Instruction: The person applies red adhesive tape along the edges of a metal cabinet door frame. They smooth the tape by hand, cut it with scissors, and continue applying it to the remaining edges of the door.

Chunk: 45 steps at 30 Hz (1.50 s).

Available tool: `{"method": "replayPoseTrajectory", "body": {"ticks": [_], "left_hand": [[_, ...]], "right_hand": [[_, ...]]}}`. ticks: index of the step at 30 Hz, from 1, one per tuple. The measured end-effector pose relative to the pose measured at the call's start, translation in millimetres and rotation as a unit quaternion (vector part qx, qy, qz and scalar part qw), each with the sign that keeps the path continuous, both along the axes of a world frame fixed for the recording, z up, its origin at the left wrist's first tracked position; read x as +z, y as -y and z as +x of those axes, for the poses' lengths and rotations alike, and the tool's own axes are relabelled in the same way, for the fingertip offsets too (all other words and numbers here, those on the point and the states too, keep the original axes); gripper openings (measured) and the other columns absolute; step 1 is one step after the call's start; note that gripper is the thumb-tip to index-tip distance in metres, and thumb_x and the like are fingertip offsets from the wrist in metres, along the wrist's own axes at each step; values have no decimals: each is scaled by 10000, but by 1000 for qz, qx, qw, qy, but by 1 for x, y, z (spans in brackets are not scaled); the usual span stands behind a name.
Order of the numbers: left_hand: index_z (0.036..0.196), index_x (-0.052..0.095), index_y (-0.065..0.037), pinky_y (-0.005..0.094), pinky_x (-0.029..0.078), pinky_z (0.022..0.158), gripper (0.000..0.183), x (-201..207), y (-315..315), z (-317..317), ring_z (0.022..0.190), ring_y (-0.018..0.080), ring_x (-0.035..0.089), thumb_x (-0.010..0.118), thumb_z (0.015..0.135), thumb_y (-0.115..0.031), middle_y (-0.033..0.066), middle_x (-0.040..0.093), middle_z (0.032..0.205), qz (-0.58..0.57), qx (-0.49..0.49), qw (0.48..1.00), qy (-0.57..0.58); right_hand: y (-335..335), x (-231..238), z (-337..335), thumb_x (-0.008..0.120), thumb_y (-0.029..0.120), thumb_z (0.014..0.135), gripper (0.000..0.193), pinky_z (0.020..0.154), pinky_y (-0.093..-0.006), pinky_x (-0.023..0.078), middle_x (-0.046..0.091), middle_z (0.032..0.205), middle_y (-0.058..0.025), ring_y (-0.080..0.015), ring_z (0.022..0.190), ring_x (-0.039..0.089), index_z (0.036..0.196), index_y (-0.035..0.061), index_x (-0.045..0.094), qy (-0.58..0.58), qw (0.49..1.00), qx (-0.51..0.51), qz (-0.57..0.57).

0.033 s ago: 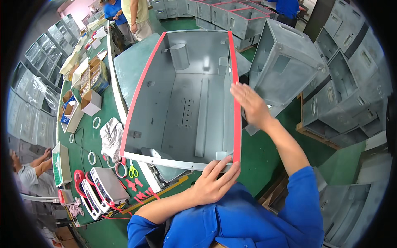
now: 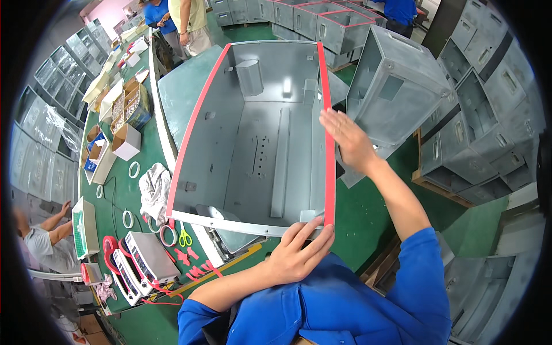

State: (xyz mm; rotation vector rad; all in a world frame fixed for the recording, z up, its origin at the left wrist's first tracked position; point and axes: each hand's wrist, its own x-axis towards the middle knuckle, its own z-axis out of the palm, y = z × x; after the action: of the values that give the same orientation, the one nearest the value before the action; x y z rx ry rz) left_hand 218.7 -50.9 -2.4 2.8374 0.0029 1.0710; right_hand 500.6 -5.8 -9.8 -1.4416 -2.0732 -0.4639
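Beside our desk (image 2: 150,144), the grey cabinet (image 2: 210,146) has red strips (image 2: 330,184) down both sides, near and far rims (image 2: 241,225) bare; our left grip (image 2: 296,253) covers a corner (image 2: 329,217), whether pinching we cannot tell; our right grip (image 2: 352,144) lies flat-fingered there

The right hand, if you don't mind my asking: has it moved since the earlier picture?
Yes, slightly: judged against the grey metal box, the right hand has shifted along the right-hand red strip toward the far end.

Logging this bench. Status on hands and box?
Left hand on grey box, near right corner. Right hand at right edge. Red tape: both side edges. Scissors outside, left.
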Motion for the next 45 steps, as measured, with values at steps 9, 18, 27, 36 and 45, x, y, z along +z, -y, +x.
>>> {"method": "replayPoseTrajectory", "body": {"ticks": [9,18,27,36,45], "left_hand": [[1021,647,15,428,454,876,325,-1,4,0,1092,275,561,703,723,-100,134,611,1140,-30,-6,999,11],[1046,603,26,476,446,928,374,9,-11,2,1062,318,563,713,732,-144,179,577,1113,-130,-19,990,51],[1135,548,125,427,389,1024,572,29,-17,27,1225,363,473,522,884,-388,265,514,1255,-14,42,990,-136],[1105,581,106,409,413,1008,543,29,-13,25,1189,347,516,504,902,-392,244,560,1208,4,56,990,-131],[1094,590,107,410,438,990,522,33,-13,29,1170,345,539,589,860,-359,241,566,1207,-22,56,990,-130]], "right_hand": [[71,6,-56,487,-44,779,437,1043,-461,378,527,1279,-219,-344,1227,491,1214,-64,526,-34,998,49,-25],[130,19,-83,555,70,813,282,966,-421,463,616,1152,-210,-320,1118,586,1054,-53,637,-122,977,167,-61],[0,-2,1,442,-66,763,527,1075,-430,342,466,1355,-194,-329,1289,421,1290,-50,467,-17,1000,20,-7],[-18,1,20,442,-91,759,529,1073,-425,352,485,1345,-174,-313,1276,439,1281,-20,490,-38,995,87,-21],[-55,-1,59,452,-68,782,506,1067,-427,354,522,1317,-137,-301,1258,462,1276,19,513,-46,998,51,-14]]}}
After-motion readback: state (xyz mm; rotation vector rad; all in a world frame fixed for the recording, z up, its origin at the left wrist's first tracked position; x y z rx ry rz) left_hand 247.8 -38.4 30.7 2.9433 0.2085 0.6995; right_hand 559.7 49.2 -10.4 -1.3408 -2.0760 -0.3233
